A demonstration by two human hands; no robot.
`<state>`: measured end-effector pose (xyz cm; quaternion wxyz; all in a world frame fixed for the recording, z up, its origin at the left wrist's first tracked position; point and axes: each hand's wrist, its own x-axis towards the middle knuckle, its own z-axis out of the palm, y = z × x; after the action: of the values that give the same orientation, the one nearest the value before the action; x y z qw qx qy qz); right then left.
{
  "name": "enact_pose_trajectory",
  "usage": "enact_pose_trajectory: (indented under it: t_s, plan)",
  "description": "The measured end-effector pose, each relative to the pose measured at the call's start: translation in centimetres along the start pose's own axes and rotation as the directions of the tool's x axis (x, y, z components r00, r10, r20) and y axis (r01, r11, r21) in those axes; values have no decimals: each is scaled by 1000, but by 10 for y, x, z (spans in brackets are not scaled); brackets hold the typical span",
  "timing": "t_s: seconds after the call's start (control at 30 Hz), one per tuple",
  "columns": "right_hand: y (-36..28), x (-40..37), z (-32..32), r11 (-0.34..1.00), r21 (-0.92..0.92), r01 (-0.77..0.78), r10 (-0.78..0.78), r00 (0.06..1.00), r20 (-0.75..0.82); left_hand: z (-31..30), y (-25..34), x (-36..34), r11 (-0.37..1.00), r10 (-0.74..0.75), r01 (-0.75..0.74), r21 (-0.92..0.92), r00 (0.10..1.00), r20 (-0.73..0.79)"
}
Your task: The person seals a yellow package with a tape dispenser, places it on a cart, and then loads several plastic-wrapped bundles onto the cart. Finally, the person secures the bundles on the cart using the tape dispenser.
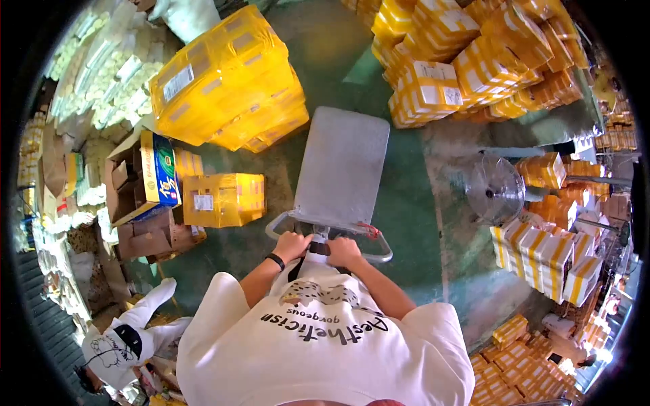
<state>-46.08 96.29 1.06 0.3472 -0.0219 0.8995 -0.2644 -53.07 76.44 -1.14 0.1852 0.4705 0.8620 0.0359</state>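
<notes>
In front of my body stands a grey flat cart with a metal handle frame. My left hand is closed near the middle of the handle, at waist height, with a dark band on the wrist. Beside it my right hand is also closed. A dark strap or buckle lies between the two hands, and what the fingers hold is too small to make out. Nothing lies on the cart's platform. A red piece is on the right part of the handle frame.
Big yellow-wrapped boxes stand ahead on the left, with a smaller one and an open carton nearer. Taped boxes are piled ahead right. A fan stands right. Another person is at lower left.
</notes>
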Motion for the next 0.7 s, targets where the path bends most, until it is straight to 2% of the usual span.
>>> enact_pose_trajectory:
  t_s: [0.03,0.13,0.17,0.27,0.3,0.33,0.5,0.6,0.7]
  plan:
    - [3,5,-16,999,-26,-20,22,998,55,-4,-3,12,1000,-7,7,5,1000,-30]
    - [18,29,-46,994,-107,-16,17,1000,13,-40,-8,44,996,-48,43,-74,997,-61]
    - [21,35,-53,995,-95,-16,11,999,-52,-50,-11,53,995,-45,37,-91,996,-82]
    - [35,49,-84,988,-157,9,-23,996,-87,-51,-27,83,997,-16,3,-83,988,-156]
    - [29,52,-100,979,-189,-76,67,996,-54,-55,-32,95,996,-26,15,-82,990,-138]
    - [30,56,-114,981,-180,-68,55,996,-76,-58,-38,106,995,-22,4,-101,984,-176]
    - [45,95,-165,985,-171,-39,11,987,-161,-84,-67,162,995,-83,73,-66,984,-160]
    - [65,123,-190,982,-190,19,-61,973,-221,-93,-87,199,997,-81,77,-27,980,-183]
    - [83,144,-218,967,-243,77,-142,955,-261,-119,-93,233,989,-147,149,4,978,-147]
